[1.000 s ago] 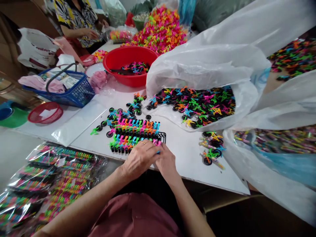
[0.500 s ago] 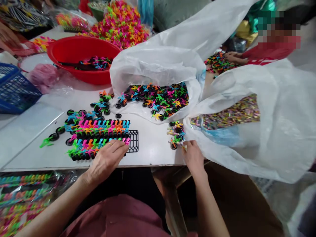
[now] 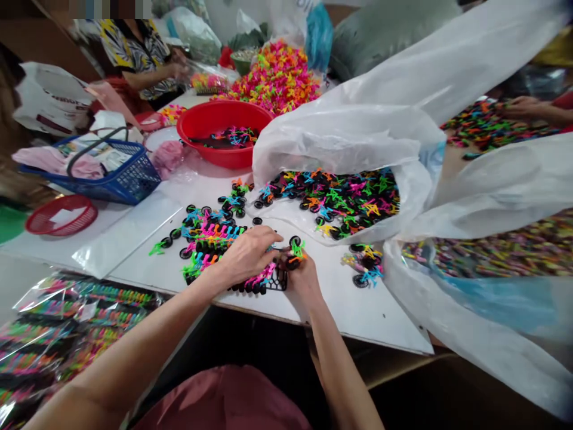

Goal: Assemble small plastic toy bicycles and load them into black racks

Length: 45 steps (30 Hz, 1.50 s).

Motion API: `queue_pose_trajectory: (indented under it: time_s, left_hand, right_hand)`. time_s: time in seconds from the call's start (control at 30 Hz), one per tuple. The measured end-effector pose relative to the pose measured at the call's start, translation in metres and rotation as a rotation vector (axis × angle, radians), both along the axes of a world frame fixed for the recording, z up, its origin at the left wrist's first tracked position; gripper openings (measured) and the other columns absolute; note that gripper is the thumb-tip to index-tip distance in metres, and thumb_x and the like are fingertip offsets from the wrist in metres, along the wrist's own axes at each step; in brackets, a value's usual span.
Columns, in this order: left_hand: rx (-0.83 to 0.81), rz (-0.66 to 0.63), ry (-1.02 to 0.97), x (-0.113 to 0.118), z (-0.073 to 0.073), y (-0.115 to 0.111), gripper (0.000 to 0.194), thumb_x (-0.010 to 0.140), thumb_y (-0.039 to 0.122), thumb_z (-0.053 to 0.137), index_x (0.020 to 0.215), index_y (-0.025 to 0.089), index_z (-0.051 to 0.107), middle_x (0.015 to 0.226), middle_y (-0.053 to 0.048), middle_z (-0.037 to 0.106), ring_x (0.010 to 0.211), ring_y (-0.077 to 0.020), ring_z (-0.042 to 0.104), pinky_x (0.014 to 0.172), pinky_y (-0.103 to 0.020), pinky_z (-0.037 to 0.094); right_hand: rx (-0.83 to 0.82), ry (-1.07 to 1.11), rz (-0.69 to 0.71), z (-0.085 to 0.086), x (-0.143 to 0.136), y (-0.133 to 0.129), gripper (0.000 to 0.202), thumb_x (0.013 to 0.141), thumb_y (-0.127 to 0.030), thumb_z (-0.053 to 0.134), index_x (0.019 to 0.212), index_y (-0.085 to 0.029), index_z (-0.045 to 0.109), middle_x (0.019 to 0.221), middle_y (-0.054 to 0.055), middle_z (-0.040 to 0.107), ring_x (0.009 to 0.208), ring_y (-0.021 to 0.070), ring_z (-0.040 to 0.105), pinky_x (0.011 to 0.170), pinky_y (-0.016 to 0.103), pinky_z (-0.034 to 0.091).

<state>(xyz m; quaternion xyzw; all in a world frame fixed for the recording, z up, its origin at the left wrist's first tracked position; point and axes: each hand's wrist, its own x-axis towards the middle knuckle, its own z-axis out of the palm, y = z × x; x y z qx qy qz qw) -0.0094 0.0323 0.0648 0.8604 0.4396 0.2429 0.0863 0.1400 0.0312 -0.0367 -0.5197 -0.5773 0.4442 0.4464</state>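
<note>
My right hand (image 3: 303, 278) is closed on a small toy bicycle (image 3: 296, 248) with a green frame and black wheels, held upright over the right end of the black plastic rack (image 3: 278, 279). Beside it, my left hand (image 3: 250, 254) reaches over the rack with thumb and fingertips drawn together; what they pinch is too small to make out. Rows of toy bicycles (image 3: 208, 257) with coloured seats stand packed in the rack, partly hidden beneath my left hand. A few loose toy bicycles (image 3: 367, 266) lie to the right, and more loose ones (image 3: 233, 200) lie behind the rack.
An open white sack (image 3: 344, 134) spills toy bicycles; another sack (image 3: 478, 310) holds small colourful pieces. Behind are a red basin (image 3: 224, 158) and a bright heap of parts (image 3: 282, 77). A blue basket (image 3: 138, 173) stands left. Two other people work at the far sides.
My right hand has moved from the loose pile beside the sack to the rack, bringing a toy bicycle. My left hand has lifted off the front row toward it. The view has swung left.
</note>
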Motion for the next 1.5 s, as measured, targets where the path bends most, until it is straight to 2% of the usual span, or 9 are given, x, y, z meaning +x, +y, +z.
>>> queue_pose_trajectory:
  time_s: [0.17, 0.47, 0.6, 0.7, 0.83, 1.07, 1.2, 1.33, 1.5]
  left_hand:
    - [-0.106, -0.028, 0.061, 0.006, -0.016, 0.012, 0.018, 0.083, 0.024, 0.056, 0.097, 0.015, 0.062, 0.083, -0.006, 0.063, 0.084, -0.0186, 0.059, 0.078, -0.03, 0.046]
    - [0.043, 0.011, 0.031, 0.008, -0.028, 0.01, 0.021, 0.089, 0.024, 0.047, 0.08, 0.015, 0.063, 0.076, -0.005, 0.062, 0.077, -0.0175, 0.056, 0.073, -0.03, 0.046]
    - [0.057, -0.017, 0.038, 0.007, -0.031, 0.009, 0.022, 0.089, 0.026, 0.046, 0.08, 0.016, 0.063, 0.076, -0.004, 0.061, 0.076, -0.016, 0.057, 0.073, -0.029, 0.046]
    - [0.075, -0.014, 0.038, 0.008, -0.032, 0.009, 0.021, 0.089, 0.027, 0.048, 0.078, 0.016, 0.063, 0.074, -0.004, 0.061, 0.075, -0.0159, 0.057, 0.073, -0.029, 0.045]
    - [0.077, 0.001, 0.046, 0.008, -0.03, 0.008, 0.019, 0.088, 0.025, 0.049, 0.078, 0.015, 0.062, 0.073, -0.004, 0.061, 0.075, -0.0163, 0.057, 0.075, -0.03, 0.046]
    - [0.048, 0.057, 0.062, 0.001, -0.03, 0.004, 0.015, 0.087, 0.022, 0.052, 0.082, 0.015, 0.064, 0.078, -0.005, 0.062, 0.081, -0.0175, 0.057, 0.078, -0.031, 0.046]
    - [0.036, 0.073, 0.076, -0.002, -0.031, 0.007, 0.013, 0.086, 0.021, 0.052, 0.082, 0.015, 0.063, 0.079, -0.005, 0.062, 0.081, -0.0175, 0.057, 0.078, -0.03, 0.046]
    - [0.039, 0.112, 0.095, -0.001, -0.028, 0.01, 0.014, 0.086, 0.021, 0.053, 0.079, 0.015, 0.063, 0.078, -0.004, 0.061, 0.08, -0.0178, 0.057, 0.077, -0.03, 0.046]
    - [0.113, 0.12, 0.058, -0.003, -0.007, -0.011, 0.016, 0.088, 0.02, 0.048, 0.091, 0.014, 0.062, 0.088, -0.007, 0.062, 0.089, -0.0193, 0.055, 0.084, -0.035, 0.044]
  right_hand:
    - [0.1, -0.213, 0.072, -0.013, 0.006, 0.01, 0.018, 0.073, -0.017, 0.043, 0.085, -0.017, 0.055, 0.071, 0.0, 0.059, 0.065, 0.0143, 0.053, 0.061, 0.024, 0.043]
    - [0.218, -0.644, 0.24, 0.014, -0.004, 0.007, 0.019, 0.085, -0.013, 0.038, 0.095, -0.015, 0.055, 0.088, 0.006, 0.057, 0.081, 0.0161, 0.054, 0.073, 0.026, 0.043]
    - [0.244, -0.671, 0.198, 0.029, 0.057, 0.0, 0.034, 0.082, -0.005, 0.04, 0.111, -0.018, 0.053, 0.099, 0.005, 0.057, 0.084, 0.0132, 0.054, 0.075, 0.023, 0.042]
    - [0.196, -1.062, -0.057, 0.044, 0.119, 0.006, 0.037, 0.079, 0.0, 0.04, 0.104, -0.019, 0.06, 0.108, 0.01, 0.054, 0.093, 0.0195, 0.051, 0.076, 0.029, 0.04]
    - [0.255, -1.409, 0.012, 0.053, 0.142, 0.013, 0.024, 0.081, -0.005, 0.045, 0.087, -0.017, 0.065, 0.101, 0.013, 0.055, 0.091, 0.025, 0.049, 0.073, 0.034, 0.038]
    - [0.548, -1.189, 0.273, 0.018, 0.084, -0.037, 0.028, 0.085, -0.005, 0.043, 0.104, -0.018, 0.059, 0.104, 0.008, 0.06, 0.091, 0.0199, 0.052, 0.079, 0.031, 0.037]
    - [0.334, -1.147, 0.019, 0.008, 0.074, -0.043, 0.016, 0.086, -0.019, 0.048, 0.097, -0.018, 0.06, 0.093, 0.008, 0.063, 0.085, 0.0199, 0.056, 0.072, 0.029, 0.038]
    - [0.045, -1.135, -0.108, 0.021, 0.059, -0.029, 0.016, 0.084, -0.027, 0.048, 0.085, -0.016, 0.059, 0.079, 0.009, 0.064, 0.07, 0.0203, 0.059, 0.058, 0.028, 0.035]
    - [-0.024, -0.518, -0.092, 0.035, 0.032, -0.032, 0.016, 0.079, -0.029, 0.05, 0.088, -0.017, 0.056, 0.069, 0.002, 0.062, 0.058, 0.0139, 0.055, 0.056, 0.024, 0.038]
